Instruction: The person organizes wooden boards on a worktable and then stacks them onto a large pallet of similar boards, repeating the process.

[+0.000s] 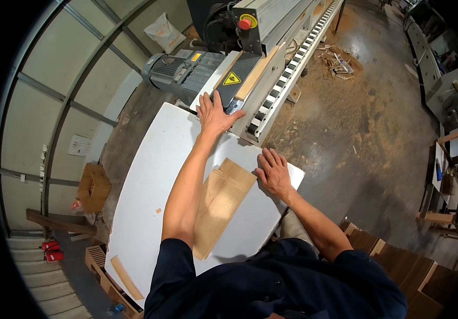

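Note:
My left hand (217, 114) is stretched forward, fingers spread, against the near end of a long machine, just below its dark cover plate (234, 80) with a yellow warning triangle. It appears to hold nothing. My right hand (274, 173) lies on the white tabletop (160, 154) near its right corner, its fingers extended and holding nothing. Between my forearms rest light wooden boards (221, 204), partly overlapping. My right thumb is close to their upper right edge; I cannot tell if it touches. A light wood strip (248, 80) sits in the machine beside the plate.
A grey motor (183, 72) juts from the machine's left side, and a red stop button (245, 24) tops its near end. Along its right runs a roller track (287, 74). A narrow wood strip (126, 277) lies at the table's lower left. Brown panels (399, 260) stand behind my right arm.

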Tool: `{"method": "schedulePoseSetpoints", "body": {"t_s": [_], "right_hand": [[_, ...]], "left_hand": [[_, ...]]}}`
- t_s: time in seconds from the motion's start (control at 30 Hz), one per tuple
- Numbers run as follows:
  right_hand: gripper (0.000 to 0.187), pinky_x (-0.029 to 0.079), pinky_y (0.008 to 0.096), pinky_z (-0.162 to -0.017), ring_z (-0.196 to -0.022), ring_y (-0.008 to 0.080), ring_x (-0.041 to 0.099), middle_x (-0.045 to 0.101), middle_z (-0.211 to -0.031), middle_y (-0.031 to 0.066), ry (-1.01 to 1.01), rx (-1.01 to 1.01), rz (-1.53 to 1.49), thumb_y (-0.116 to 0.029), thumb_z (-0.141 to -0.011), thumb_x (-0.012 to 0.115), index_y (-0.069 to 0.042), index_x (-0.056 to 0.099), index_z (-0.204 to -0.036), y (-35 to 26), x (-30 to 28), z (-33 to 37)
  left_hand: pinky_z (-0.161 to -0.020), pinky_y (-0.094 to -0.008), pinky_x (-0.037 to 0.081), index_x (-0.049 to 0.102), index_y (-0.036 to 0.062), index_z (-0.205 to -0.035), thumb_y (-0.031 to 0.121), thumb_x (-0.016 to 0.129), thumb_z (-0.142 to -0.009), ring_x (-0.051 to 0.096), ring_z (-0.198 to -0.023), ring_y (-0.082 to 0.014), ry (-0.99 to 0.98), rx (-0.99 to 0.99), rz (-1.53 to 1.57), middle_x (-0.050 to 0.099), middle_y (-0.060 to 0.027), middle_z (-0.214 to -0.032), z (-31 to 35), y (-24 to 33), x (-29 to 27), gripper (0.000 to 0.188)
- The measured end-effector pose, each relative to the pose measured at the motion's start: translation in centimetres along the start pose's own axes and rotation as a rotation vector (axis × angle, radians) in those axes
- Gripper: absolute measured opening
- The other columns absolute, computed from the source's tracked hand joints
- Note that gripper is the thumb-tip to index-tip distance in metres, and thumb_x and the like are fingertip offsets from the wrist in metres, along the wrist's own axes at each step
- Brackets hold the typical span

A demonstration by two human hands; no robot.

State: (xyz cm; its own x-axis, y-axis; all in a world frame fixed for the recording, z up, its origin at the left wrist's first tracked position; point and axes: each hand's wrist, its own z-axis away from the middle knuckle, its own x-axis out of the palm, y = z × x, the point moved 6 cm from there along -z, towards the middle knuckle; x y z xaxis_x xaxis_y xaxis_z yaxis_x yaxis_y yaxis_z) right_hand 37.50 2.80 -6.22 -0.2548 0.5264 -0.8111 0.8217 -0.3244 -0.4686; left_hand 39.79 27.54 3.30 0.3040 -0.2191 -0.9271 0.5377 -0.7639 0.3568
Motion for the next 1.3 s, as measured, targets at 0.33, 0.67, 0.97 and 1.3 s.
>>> {"method": "schedulePoseSetpoints", "body": {"t_s": [0.33,0.67,0.97,1.3], "right_hand": [[0.049,0.028,0.0487,-0.107,-0.128,0.0366,0.040,0.046,-0.137,0.0203,0.024,0.009,-0.025,-0.035,-0.089,0.060,0.000,0.053,-0.124,-0.1,-0.8,0.1],[0.050,0.030,0.0485,-0.107,-0.127,0.0378,0.041,0.047,-0.136,0.0213,0.060,-0.007,-0.096,-0.031,-0.087,0.063,0.001,0.052,-0.124,0.1,-0.3,0.2],[0.054,0.031,0.0493,-0.109,-0.129,0.0394,0.040,0.045,-0.139,0.0198,-0.032,-0.506,-0.486,-0.031,-0.087,0.065,0.000,0.051,-0.129,-17.2,-2.9,-0.2],[0.080,0.010,0.0525,-0.117,-0.143,0.0377,0.019,0.027,-0.153,0.0183,-0.316,-0.435,0.141,-0.064,-0.094,0.027,-0.004,0.031,-0.147,-18.3,5.7,-3.4]], "left_hand": [[-0.112,-0.0566,0.014,0.021,-0.0001,-0.148,0.070,0.076,-0.053,0.017,-0.138,-0.0492,-0.170,-0.103,-0.052,0.023,-0.0386,-0.144,-2.6,-1.0,1.2,0.130],[-0.102,-0.0497,0.030,0.027,0.0026,-0.140,0.044,0.079,-0.053,0.041,-0.117,-0.0435,-0.051,-0.097,-0.038,0.045,-0.0290,-0.123,9.2,-5.4,-2.9,0.110],[-0.106,-0.0485,0.024,0.024,0.0000,-0.143,0.037,0.079,-0.053,0.033,-0.123,-0.0393,-0.062,-0.133,0.067,0.037,-0.0220,-0.132,32.6,-7.9,-6.3,0.113],[-0.110,-0.0586,0.010,0.022,-0.0015,-0.142,0.043,0.083,-0.051,0.025,-0.129,-0.0418,-0.132,-0.190,-0.012,0.025,-0.0241,-0.139,38.2,-9.6,-4.9,0.118]]}}
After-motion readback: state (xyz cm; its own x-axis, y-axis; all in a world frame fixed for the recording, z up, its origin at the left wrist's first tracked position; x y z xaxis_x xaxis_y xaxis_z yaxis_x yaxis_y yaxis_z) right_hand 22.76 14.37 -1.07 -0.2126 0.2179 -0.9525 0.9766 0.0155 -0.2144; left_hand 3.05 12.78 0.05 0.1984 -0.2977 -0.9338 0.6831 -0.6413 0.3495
